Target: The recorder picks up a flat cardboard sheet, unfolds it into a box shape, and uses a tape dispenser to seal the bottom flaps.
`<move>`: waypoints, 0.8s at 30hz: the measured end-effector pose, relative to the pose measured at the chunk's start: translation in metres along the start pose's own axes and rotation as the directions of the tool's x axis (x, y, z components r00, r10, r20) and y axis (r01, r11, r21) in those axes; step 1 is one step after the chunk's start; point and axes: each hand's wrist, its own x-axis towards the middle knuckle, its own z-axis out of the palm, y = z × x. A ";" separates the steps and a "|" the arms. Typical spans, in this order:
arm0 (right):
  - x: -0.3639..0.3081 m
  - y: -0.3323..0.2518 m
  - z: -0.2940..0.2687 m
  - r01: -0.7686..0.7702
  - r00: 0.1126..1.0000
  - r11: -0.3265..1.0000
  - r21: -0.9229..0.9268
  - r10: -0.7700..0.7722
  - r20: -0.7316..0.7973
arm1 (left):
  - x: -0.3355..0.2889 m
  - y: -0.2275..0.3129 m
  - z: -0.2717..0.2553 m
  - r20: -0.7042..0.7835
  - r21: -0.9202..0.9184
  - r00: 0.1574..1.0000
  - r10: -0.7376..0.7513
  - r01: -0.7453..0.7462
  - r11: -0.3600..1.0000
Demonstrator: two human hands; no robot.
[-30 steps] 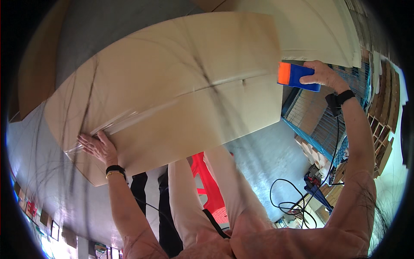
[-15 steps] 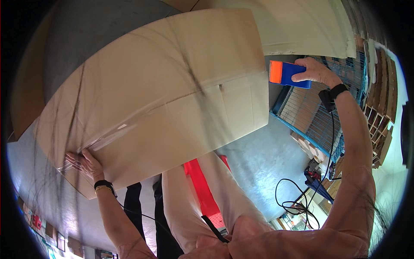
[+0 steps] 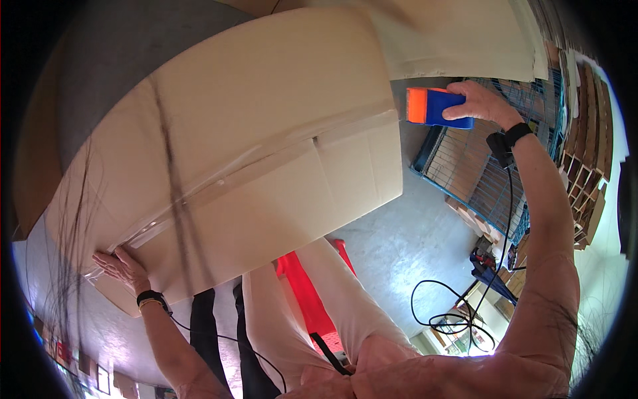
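A large brown cardboard box (image 3: 226,86) lies in front of me, with a seam running across its top. Clear tape (image 3: 143,233) lies along that seam at the left end. My left hand (image 3: 123,269) rests flat on the box near its left end, fingers stretched out beside the tape. Off the box's right end, my right hand (image 3: 482,105) grips a blue and orange tape dispenser (image 3: 442,110). Its orange end faces the box, close to where the seam meets the edge.
A blue wire cage (image 3: 472,173) stands on the floor to the right. Another cardboard sheet or box (image 3: 465,40) is beyond the far right corner. A black cable (image 3: 512,206) hangs from my right wrist into loops. A red stool-like thing (image 3: 309,292) shows between my legs.
The box, both hands and the dispenser appear slightly further left in the view, as does the background. The left hand stays flat on the box; the right hand keeps hold of the dispenser.
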 end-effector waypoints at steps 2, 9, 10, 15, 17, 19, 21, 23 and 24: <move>0.006 -0.001 0.004 -0.001 0.998 1.000 0.025 0.000 0.065 | 0.002 -0.003 -0.004 -0.001 0.019 1.000 0.019 -0.019 1.000; 0.024 0.002 0.017 0.065 0.996 0.997 0.030 -0.063 -0.059 | -0.003 0.012 -0.002 0.029 0.026 0.999 0.016 -0.017 1.000; 0.027 -0.003 0.018 0.095 0.994 0.994 0.049 -0.093 -0.054 | 0.000 0.004 -0.005 0.026 0.036 0.999 0.022 -0.022 0.999; 0.041 0.001 0.019 0.136 0.989 0.988 -0.070 -0.140 -0.041 | 0.001 -0.003 -0.003 -0.001 0.033 1.000 0.021 -0.021 0.999; 0.052 -0.005 0.029 0.204 0.978 0.963 -0.175 -0.208 -0.002 | 0.002 -0.006 -0.001 -0.003 0.041 1.000 0.030 -0.029 0.999; 0.063 -0.004 0.047 0.156 0.988 0.964 -0.215 -0.154 0.026 | 0.006 -0.011 0.001 -0.009 0.054 0.999 0.036 -0.035 0.998; 0.071 0.001 0.066 0.112 0.993 0.960 -0.257 -0.100 0.059 | 0.006 -0.013 0.002 0.007 0.061 1.000 0.024 -0.025 0.998; 0.072 0.014 0.085 0.080 0.996 0.974 -0.212 -0.085 -0.016 | 0.004 -0.013 0.002 0.008 0.042 1.000 0.018 -0.019 0.999; 0.069 0.027 0.090 0.054 0.996 0.971 -0.233 -0.068 -0.053 | 0.004 -0.013 0.002 0.014 0.014 1.000 0.013 -0.013 1.000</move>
